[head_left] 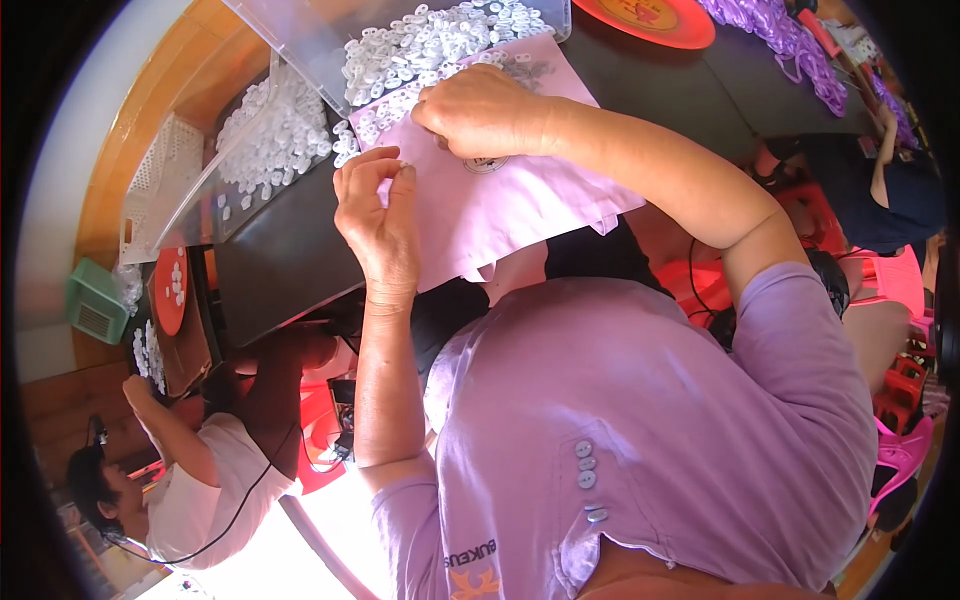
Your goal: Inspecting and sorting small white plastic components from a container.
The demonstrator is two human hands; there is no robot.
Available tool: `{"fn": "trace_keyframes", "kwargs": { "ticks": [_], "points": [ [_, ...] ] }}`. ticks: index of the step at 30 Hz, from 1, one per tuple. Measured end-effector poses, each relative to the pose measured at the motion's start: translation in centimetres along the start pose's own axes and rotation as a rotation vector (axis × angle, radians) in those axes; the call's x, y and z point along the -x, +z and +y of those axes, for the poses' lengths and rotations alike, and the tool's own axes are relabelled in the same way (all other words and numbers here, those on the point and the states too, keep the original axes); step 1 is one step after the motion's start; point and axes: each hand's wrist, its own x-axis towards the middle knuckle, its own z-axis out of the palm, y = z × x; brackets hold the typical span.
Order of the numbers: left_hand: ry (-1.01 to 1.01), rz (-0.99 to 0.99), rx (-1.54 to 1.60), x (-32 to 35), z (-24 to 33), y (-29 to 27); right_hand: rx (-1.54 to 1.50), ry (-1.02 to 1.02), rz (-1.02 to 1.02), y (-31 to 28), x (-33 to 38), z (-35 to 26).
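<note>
We see the left hand (378, 222) pinch one small white ring (403, 166) in a closed fingertip grip above the pink sheet (500, 205); the right hand (480, 110), knuckles curled, presses the ring pile (385, 115) just beyond, its hold hidden.

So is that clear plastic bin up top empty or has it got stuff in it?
Not empty: the clear bin holds a heap of small white rings, which spill out onto the pink sheet.

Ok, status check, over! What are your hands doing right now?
Left hand pinching a small white ring. Right hand resting on the pink sheet, by the ring pile. Nothing between them.
</note>
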Motion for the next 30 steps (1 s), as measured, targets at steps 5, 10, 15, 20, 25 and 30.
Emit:
{"fn": "trace_keyframes", "kwargs": {
  "ticks": [5, 10, 15, 20, 25, 30],
  "points": [
    [-0.366, 0.109, 0.534, -1.5, 1.8, 0.3, -0.049, -0.005, 0.013, 0.8, 0.2, 0.3],
    [-0.526, 0.111, 0.79, -2.8, 1.4, 0.7, -0.078, -0.021, 0.067, 0.8, 0.7, 0.0],
    [-0.575, 0.214, 0.808, -3.3, 1.2, 1.8, -0.095, -0.108, 0.157, 1.6, 1.0, 0.3],
    [-0.592, 0.243, 0.809, -3.4, 0.6, 1.9, -0.097, -0.093, 0.123, 1.1, 1.3, 0.2],
    [-0.588, 0.21, 0.811, -3.2, 0.2, 2.1, -0.086, -0.074, 0.108, 1.0, 1.3, 0.0],
    [-0.525, 0.186, 0.823, -2.8, 0.3, 2.2, -0.573, 0.221, 0.347, 0.5, 0.6, 0.5]
  ]
}}
